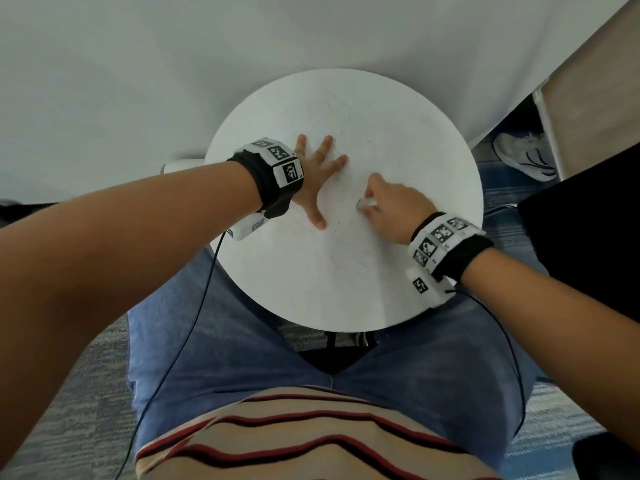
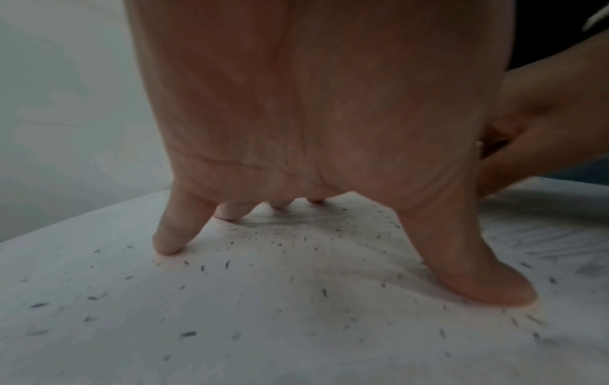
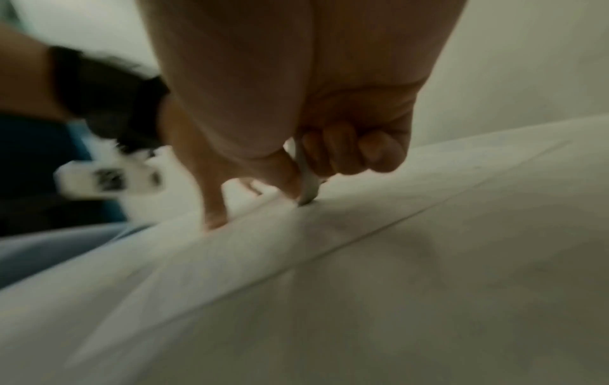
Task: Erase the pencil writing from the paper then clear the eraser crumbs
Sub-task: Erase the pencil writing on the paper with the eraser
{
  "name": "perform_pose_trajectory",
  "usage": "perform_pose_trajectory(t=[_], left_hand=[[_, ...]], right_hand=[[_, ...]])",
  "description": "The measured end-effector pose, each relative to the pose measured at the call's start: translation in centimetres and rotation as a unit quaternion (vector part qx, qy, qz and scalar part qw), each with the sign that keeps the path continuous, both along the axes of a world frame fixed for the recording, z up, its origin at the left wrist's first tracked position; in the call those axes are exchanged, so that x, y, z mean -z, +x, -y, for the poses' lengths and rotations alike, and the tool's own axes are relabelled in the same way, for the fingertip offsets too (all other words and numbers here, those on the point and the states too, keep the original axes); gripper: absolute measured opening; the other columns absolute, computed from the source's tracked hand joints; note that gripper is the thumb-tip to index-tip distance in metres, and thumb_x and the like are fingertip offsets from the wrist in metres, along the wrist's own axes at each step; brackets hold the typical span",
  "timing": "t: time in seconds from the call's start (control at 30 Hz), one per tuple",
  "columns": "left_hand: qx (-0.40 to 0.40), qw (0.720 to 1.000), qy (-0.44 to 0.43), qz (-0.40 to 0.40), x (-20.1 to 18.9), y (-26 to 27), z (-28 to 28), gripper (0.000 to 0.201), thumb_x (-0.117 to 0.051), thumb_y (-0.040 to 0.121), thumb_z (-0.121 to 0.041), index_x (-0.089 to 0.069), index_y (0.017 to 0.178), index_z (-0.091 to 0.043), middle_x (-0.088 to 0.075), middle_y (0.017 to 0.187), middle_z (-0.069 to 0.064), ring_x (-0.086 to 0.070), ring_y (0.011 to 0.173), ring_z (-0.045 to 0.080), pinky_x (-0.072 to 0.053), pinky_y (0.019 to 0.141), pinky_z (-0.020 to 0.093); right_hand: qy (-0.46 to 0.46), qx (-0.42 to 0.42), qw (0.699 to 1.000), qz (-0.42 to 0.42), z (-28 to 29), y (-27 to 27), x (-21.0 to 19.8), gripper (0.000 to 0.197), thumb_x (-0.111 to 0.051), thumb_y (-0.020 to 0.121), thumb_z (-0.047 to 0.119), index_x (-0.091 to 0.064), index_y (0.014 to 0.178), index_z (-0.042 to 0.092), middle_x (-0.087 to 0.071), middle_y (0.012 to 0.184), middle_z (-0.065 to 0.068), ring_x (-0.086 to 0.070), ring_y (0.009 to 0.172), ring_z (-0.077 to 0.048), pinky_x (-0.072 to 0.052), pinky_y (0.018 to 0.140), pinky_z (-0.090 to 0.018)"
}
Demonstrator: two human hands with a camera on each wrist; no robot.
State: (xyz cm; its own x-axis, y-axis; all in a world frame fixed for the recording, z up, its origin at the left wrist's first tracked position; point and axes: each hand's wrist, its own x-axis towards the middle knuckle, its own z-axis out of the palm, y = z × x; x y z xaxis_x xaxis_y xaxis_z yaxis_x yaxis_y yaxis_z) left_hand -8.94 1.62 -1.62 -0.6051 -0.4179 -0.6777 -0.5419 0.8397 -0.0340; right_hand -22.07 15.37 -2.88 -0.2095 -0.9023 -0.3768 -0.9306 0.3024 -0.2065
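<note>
Pinning the paper (image 1: 363, 271) flat on the round table (image 1: 242, 140), the left hand (image 1: 317, 178) spreads wide at nine o'clock (likely to stop creasing). At three o'clock, the right hand (image 1: 388, 209) pinches the eraser (image 1: 366, 203) against the sheet; crumbs (image 2: 324, 292) lie scattered.

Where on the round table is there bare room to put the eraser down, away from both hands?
The far part of the round table, beyond both hands, is bare apart from a few eraser crumbs. The near part, toward the lap, is also free. The middle is crowded: the left hand presses flat on the paper, and the right hand pinches the eraser beside it.
</note>
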Motion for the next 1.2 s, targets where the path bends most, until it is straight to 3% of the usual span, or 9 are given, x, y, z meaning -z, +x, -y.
perform_pose_trajectory(t=[0.07,0.17,0.33,0.47,0.57,0.77,0.93,1.1,1.2], left_hand=[[0.000,1.000,0.006,0.002,0.5,0.0,0.4,0.141,-0.081,0.069,-0.066,0.022,0.158,-0.031,0.033,0.164,0.006,0.020,0.148,0.052,-0.013,0.116,0.068],[0.006,1.000,0.013,0.010,0.9,0.2,0.7,0.143,-0.081,0.066,-0.070,0.024,0.157,-0.034,0.034,0.163,0.002,0.020,0.147,0.053,-0.018,0.114,0.070],[-0.011,1.000,0.003,-0.003,0.3,-0.1,0.2,0.134,-0.077,0.074,-0.066,0.020,0.159,-0.028,0.030,0.164,0.010,0.015,0.149,0.053,-0.007,0.118,0.065],[-0.005,1.000,0.000,-0.001,0.3,-0.3,0.3,0.139,-0.078,0.071,-0.069,0.022,0.158,-0.028,0.032,0.164,0.010,0.016,0.148,0.054,-0.007,0.118,0.064],[-0.006,1.000,0.000,0.008,0.4,-0.1,0.9,0.142,-0.080,0.068,-0.070,0.023,0.158,-0.030,0.032,0.164,0.007,0.018,0.149,0.050,-0.009,0.118,0.065],[-0.028,0.999,0.020,0.012,0.8,-0.1,0.5,0.142,-0.079,0.067,-0.071,0.024,0.157,-0.034,0.034,0.163,0.001,0.019,0.149,0.050,-0.013,0.116,0.069],[-0.024,0.999,0.021,0.012,0.8,0.2,0.3,0.140,-0.080,0.070,-0.067,0.026,0.156,-0.034,0.036,0.162,0.002,0.022,0.148,0.050,-0.011,0.117,0.067],[-0.029,0.999,0.020,0.009,1.0,-0.1,0.2,0.142,-0.082,0.068,-0.066,0.024,0.157,-0.034,0.035,0.163,0.001,0.021,0.149,0.049,-0.014,0.116,0.068],[-0.027,0.999,0.020,0.010,1.1,0.1,0.4,0.144,-0.082,0.067,-0.068,0.025,0.157,-0.034,0.035,0.163,0.001,0.020,0.149,0.050,-0.015,0.115,0.069]], right_hand=[[-0.006,-0.053,0.997,-0.049,-1.0,2.0,0.3,0.027,-0.035,0.102,0.029,-0.035,0.124,0.013,-0.060,0.100,-0.008,-0.061,0.078,-0.031,-0.051,0.067,-0.039],[0.051,-0.156,0.986,0.030,-3.0,4.3,0.6,0.025,-0.036,0.102,0.031,-0.033,0.122,0.016,-0.060,0.102,-0.005,-0.061,0.076,-0.027,-0.052,0.068,-0.041],[0.007,-0.067,0.996,0.061,-1.3,1.2,0.4,0.023,-0.049,0.097,0.038,-0.041,0.111,0.022,-0.059,0.092,0.003,-0.059,0.079,-0.025,-0.043,0.067,-0.034],[-0.006,-0.123,0.992,0.021,-2.3,4.2,0.3,0.026,-0.043,0.099,0.030,-0.037,0.120,0.017,-0.055,0.086,0.003,-0.051,0.067,-0.021,-0.040,0.059,-0.032],[0.018,-0.123,0.990,0.067,-2.5,4.5,0.1,0.019,-0.044,0.099,0.034,-0.041,0.112,0.021,-0.055,0.082,0.006,-0.052,0.067,-0.017,-0.038,0.058,-0.031],[-0.043,0.026,0.992,0.117,-1.5,0.5,0.7,0.021,-0.056,0.094,0.039,-0.046,0.104,0.023,-0.060,0.090,0.002,-0.060,0.083,-0.022,-0.051,0.074,-0.038],[0.006,-0.041,0.987,0.152,-1.7,2.0,1.2,0.022,-0.056,0.094,0.040,-0.046,0.103,0.023,-0.057,0.083,0.006,-0.058,0.076,-0.019,-0.052,0.073,-0.040],[-0.057,0.014,0.998,0.036,0.1,0.6,0.2,0.020,-0.043,0.100,0.030,-0.041,0.111,0.014,-0.057,0.089,-0.004,-0.056,0.074,-0.028,-0.046,0.065,-0.036],[-0.020,-0.092,0.993,0.070,-1.5,4.1,0.6,0.022,-0.038,0.102,0.027,-0.037,0.118,0.012,-0.057,0.091,-0.003,-0.056,0.070,-0.025,-0.048,0.064,-0.038]])
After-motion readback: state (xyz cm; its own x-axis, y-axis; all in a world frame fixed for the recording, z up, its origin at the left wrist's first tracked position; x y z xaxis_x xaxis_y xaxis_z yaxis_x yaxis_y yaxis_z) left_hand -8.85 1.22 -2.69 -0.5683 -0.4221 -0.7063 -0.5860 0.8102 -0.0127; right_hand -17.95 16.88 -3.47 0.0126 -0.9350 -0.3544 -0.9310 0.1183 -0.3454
